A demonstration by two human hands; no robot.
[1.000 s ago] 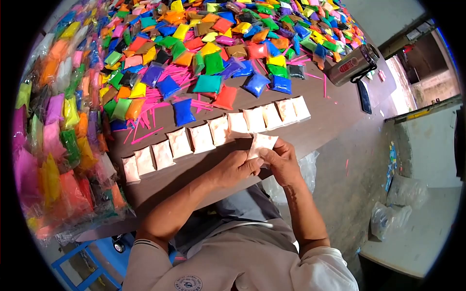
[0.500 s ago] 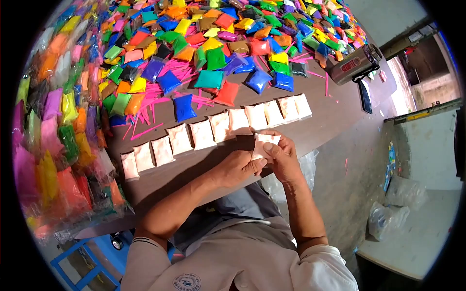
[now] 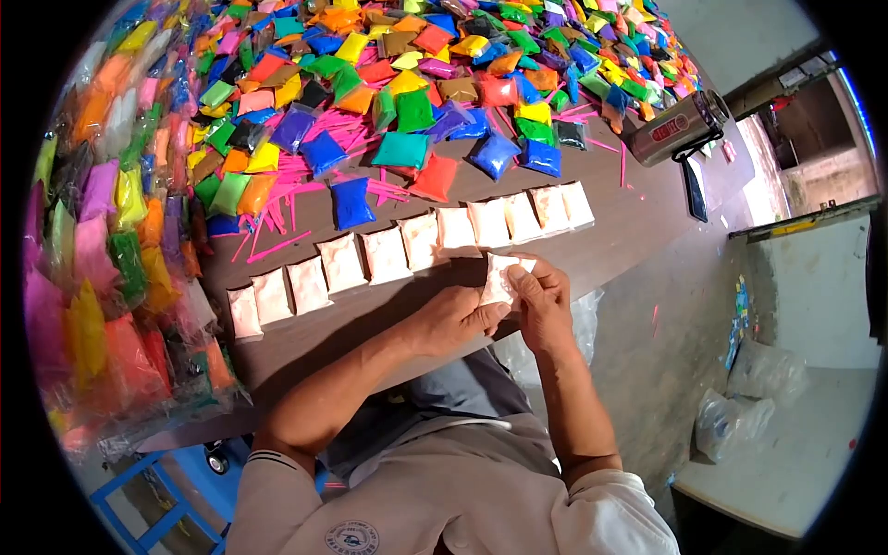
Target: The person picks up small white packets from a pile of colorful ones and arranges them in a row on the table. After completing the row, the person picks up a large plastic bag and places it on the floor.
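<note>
A pale pink packet [image 3: 499,280] is held between both hands just over the table's front edge. My left hand [image 3: 455,319] pinches its lower left side with thumb and fingers. On its right side, my right hand [image 3: 543,301] grips it, the thumb pressed on the packet's face. Behind the hands, a slanting row of several pale pink packets [image 3: 384,256] lies side by side on the brown table [image 3: 601,213]. A blue packet [image 3: 352,203] lies just behind the row.
Many coloured packets [image 3: 413,111] and pink sticks [image 3: 287,185] are heaped at the back. Bagged packets [image 3: 97,259] fill the left side. A metal flask [image 3: 680,128] and a dark phone [image 3: 696,191] lie at the right. Clear plastic bags [image 3: 733,421] are at the lower right.
The right thumb has shifted slightly over the held packet. Both hands otherwise keep nearly the same place and hold, and the row of packets is unchanged.
</note>
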